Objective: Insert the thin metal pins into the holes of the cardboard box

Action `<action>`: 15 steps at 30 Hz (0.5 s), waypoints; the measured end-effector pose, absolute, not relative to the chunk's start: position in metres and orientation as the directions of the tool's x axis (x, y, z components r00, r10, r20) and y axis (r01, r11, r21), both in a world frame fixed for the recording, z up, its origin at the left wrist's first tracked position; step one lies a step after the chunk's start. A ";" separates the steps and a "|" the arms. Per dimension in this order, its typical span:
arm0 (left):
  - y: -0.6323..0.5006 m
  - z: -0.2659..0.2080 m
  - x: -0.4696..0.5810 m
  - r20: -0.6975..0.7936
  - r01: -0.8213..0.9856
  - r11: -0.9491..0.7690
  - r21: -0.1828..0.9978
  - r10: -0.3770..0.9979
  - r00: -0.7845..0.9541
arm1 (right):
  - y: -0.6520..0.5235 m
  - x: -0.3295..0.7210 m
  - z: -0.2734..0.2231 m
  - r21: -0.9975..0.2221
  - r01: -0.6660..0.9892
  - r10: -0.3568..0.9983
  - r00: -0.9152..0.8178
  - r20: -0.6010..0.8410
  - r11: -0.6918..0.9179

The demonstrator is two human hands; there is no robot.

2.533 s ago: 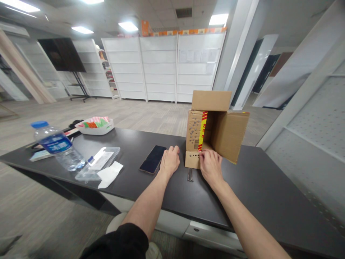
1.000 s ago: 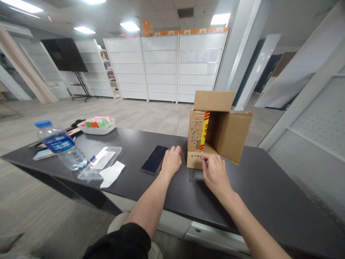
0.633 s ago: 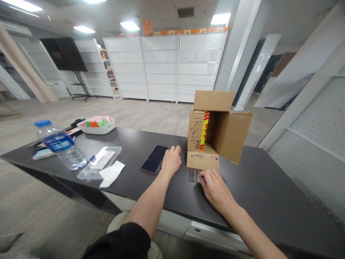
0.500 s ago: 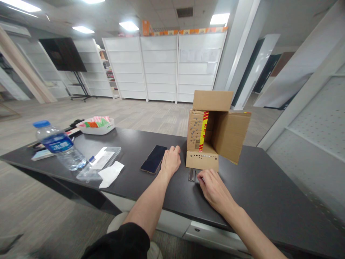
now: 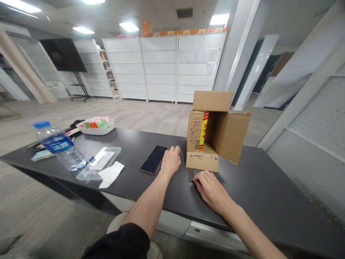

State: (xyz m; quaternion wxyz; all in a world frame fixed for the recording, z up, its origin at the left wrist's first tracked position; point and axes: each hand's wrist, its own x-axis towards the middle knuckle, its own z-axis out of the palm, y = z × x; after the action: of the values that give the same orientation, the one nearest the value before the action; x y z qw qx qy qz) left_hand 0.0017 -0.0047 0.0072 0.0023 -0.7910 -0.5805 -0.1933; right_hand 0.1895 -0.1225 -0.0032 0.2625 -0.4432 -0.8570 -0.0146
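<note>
Several thin metal rods that look like nails or screws (image 5: 190,175) lie side by side on the dark table, just before the cardboard box (image 5: 202,163). My right hand (image 5: 211,187) is at their right side with its fingers pressed together; the fingertips are partly hidden, and what they pinch cannot be made out. The box stands open toward me, its flaps spread and small holes dotted over the front flap and left side. My left hand (image 5: 171,160) rests with curled fingers between the box and a dark phone (image 5: 153,159); its palm side is hidden.
To the left are a clear plastic case (image 5: 113,154), a white paper piece (image 5: 111,174) and a tilted water bottle (image 5: 60,145). Behind them sits a white basket (image 5: 98,130) with colourful packets. The table's front edge (image 5: 185,215) runs below my forearms.
My right hand has shifted slightly left, closer against the metal rods, which now lie nearer together. My left hand and the box stay where they were.
</note>
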 end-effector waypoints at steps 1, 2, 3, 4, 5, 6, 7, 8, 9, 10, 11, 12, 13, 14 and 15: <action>-0.005 0.007 0.002 0.306 0.919 -0.327 0.222 0.918 0.252 | -0.122 0.189 -0.003 -0.208 0.765 0.751 -0.474 0.460 0.610; -0.005 0.008 0.002 0.304 0.918 -0.326 0.223 0.919 0.252 | -0.122 0.189 -0.003 -0.208 0.763 0.750 -0.477 0.458 0.612; -0.005 0.008 0.002 0.304 0.919 -0.325 0.224 0.919 0.251 | -0.122 0.189 -0.003 -0.210 0.762 0.751 -0.480 0.453 0.613; -0.005 0.008 0.002 0.305 0.919 -0.325 0.224 0.919 0.251 | -0.122 0.189 -0.004 -0.212 0.762 0.753 -0.481 0.449 0.612; -0.005 0.008 0.002 0.305 0.919 -0.324 0.224 0.919 0.249 | -0.121 0.189 -0.004 -0.216 0.763 0.757 -0.479 0.444 0.610; -0.005 0.009 0.002 0.304 0.919 -0.323 0.225 0.920 0.248 | -0.121 0.189 -0.004 -0.221 0.764 0.761 -0.478 0.438 0.607; -0.005 0.009 0.002 0.301 0.920 -0.321 0.226 0.921 0.247 | -0.121 0.190 -0.004 -0.228 0.764 0.766 -0.476 0.433 0.604; -0.006 0.009 0.002 0.297 0.920 -0.319 0.228 0.923 0.246 | -0.121 0.190 -0.004 -0.234 0.764 0.769 -0.475 0.427 0.602; -0.006 0.010 0.002 0.294 0.920 -0.317 0.229 0.924 0.245 | -0.121 0.190 -0.004 -0.239 0.763 0.772 -0.475 0.422 0.600; -0.006 0.010 0.002 0.294 0.920 -0.317 0.230 0.924 0.245 | -0.121 0.190 -0.004 -0.243 0.763 0.774 -0.475 0.418 0.599; -0.006 0.010 0.002 0.297 0.920 -0.319 0.229 0.923 0.246 | -0.121 0.190 -0.005 -0.246 0.762 0.775 -0.476 0.415 0.599; -0.006 0.010 0.002 0.301 0.919 -0.321 0.227 0.921 0.247 | -0.121 0.190 -0.005 -0.248 0.760 0.775 -0.476 0.415 0.600; -0.006 0.010 0.002 0.304 0.919 -0.322 0.226 0.920 0.247 | -0.121 0.190 -0.004 -0.250 0.758 0.774 -0.476 0.418 0.602; -0.007 0.010 0.002 0.306 0.920 -0.321 0.226 0.920 0.246 | -0.121 0.189 -0.004 -0.254 0.756 0.773 -0.475 0.421 0.603; -0.007 0.010 0.002 0.306 0.920 -0.319 0.226 0.920 0.244 | -0.121 0.189 -0.004 -0.259 0.754 0.772 -0.473 0.425 0.604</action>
State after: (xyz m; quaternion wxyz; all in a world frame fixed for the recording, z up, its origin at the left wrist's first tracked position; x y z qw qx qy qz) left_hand 0.0020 -0.0068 0.0103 0.0003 -0.7887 -0.5834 -0.1938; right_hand 0.1893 -0.1212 -0.0036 0.2569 -0.4447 -0.8579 0.0177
